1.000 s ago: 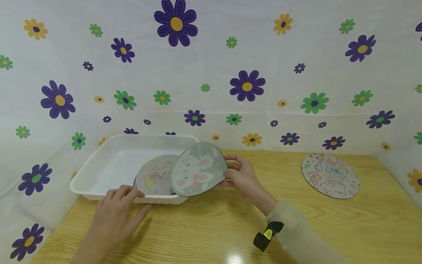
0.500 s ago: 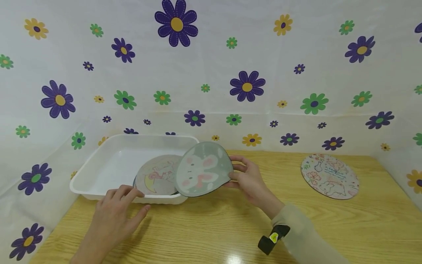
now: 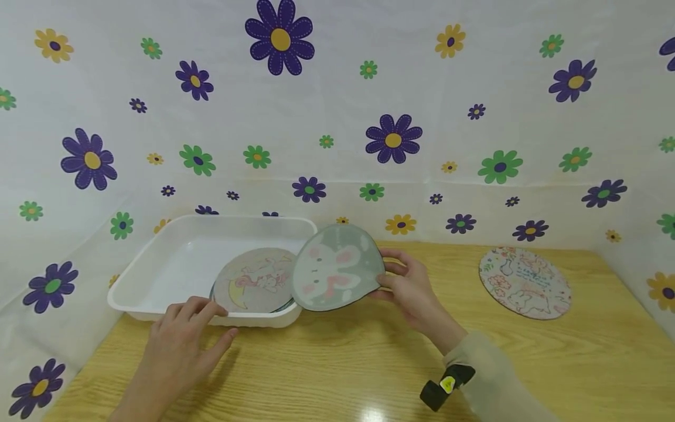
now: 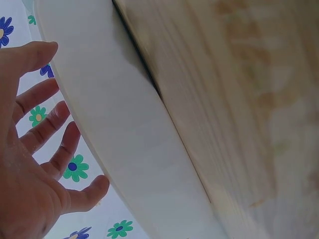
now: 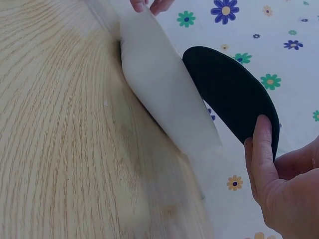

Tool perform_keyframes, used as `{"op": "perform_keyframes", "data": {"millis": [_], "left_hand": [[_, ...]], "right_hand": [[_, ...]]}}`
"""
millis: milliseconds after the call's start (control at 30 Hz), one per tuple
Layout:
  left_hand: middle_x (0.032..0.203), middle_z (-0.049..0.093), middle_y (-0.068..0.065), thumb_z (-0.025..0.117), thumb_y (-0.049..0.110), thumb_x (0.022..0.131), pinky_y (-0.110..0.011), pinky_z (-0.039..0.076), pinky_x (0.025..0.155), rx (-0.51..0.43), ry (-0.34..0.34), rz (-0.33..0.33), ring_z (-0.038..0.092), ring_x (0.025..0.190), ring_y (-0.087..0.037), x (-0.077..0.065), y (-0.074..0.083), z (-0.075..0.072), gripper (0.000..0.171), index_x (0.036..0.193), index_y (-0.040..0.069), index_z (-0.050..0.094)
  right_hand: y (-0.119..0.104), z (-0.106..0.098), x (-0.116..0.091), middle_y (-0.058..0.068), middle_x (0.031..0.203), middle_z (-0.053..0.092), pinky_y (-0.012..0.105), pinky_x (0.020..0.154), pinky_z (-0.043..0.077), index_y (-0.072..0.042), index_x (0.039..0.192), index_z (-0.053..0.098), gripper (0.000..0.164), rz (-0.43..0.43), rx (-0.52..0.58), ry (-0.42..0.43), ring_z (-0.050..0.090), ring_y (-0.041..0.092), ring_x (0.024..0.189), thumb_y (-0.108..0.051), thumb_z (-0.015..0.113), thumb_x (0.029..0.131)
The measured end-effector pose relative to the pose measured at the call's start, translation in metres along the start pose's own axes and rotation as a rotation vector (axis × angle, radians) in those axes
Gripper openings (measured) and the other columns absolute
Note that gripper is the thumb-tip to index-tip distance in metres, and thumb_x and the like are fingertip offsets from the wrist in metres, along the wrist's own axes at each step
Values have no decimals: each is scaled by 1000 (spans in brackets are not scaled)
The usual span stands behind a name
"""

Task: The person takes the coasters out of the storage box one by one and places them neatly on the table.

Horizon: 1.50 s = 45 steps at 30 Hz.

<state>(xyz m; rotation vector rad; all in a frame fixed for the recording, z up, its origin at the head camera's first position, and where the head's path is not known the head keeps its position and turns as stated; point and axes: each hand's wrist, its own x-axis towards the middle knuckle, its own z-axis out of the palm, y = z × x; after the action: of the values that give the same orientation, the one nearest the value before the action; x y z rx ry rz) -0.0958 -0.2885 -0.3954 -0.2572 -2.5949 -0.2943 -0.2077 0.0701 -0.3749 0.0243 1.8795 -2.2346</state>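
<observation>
In the head view, my right hand (image 3: pixel 413 287) pinches the edge of a round grey mouse pad (image 3: pixel 334 272) with a white rabbit print, thumb on the printed face. It is held tilted over the right end of a white plastic tray (image 3: pixel 253 320). The right wrist view shows its black underside (image 5: pixel 232 92). My left hand (image 3: pixel 181 340) has relaxed fingers, with fingertips at the tray's front rim; the left wrist view shows them spread along that rim. Inside the tray, a pinkish round mouse pad (image 3: pixel 253 278) with a moon print lies over another, whose edge peeks out below.
Another round mouse pad (image 3: pixel 526 283), with pink and blue drawings, lies on the wooden table (image 3: pixel 337 369) at the right. Behind the table hangs a white cloth (image 3: pixel 327 94) with printed flowers. A black strap (image 3: pixel 447 387) circles the right sleeve.
My right hand has drawn the rabbit mouse pad to the right, uncovering more of the moon-print one in the tray. The left hand stays at the rim.
</observation>
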Motion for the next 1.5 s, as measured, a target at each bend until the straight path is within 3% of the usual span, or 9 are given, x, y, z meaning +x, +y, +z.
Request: {"op": "perform_keyframes", "data": {"millis": [700, 1267, 1500], "left_hand": [[109, 66, -7, 87, 32, 79, -64, 47, 77, -1, -42, -32, 60, 103, -41, 1, 1, -1, 30, 100, 22, 68], [107, 67, -6, 88, 31, 77, -62, 49, 72, 8, 1, -3, 62, 99, -40, -1, 0, 1, 31, 98, 22, 67], [107, 67, -6, 87, 31, 78, -62, 49, 74, 6, -13, -11, 61, 100, -40, 0, 1, 0, 30, 99, 22, 68]], "right_hand": [[-3, -23, 0, 20, 134, 56, 28, 73, 63, -6, 146, 44, 54, 33, 31, 42, 68, 16, 88, 13, 50, 96], [-3, -44, -4, 22, 141, 54, 28, 79, 62, -7, 151, 39, 55, 51, 18, 72, 68, 15, 94, 8, 51, 100], [-2, -57, -4, 20, 140, 53, 28, 82, 62, -7, 151, 37, 55, 46, 21, 88, 69, 13, 93, 7, 51, 100]]}}
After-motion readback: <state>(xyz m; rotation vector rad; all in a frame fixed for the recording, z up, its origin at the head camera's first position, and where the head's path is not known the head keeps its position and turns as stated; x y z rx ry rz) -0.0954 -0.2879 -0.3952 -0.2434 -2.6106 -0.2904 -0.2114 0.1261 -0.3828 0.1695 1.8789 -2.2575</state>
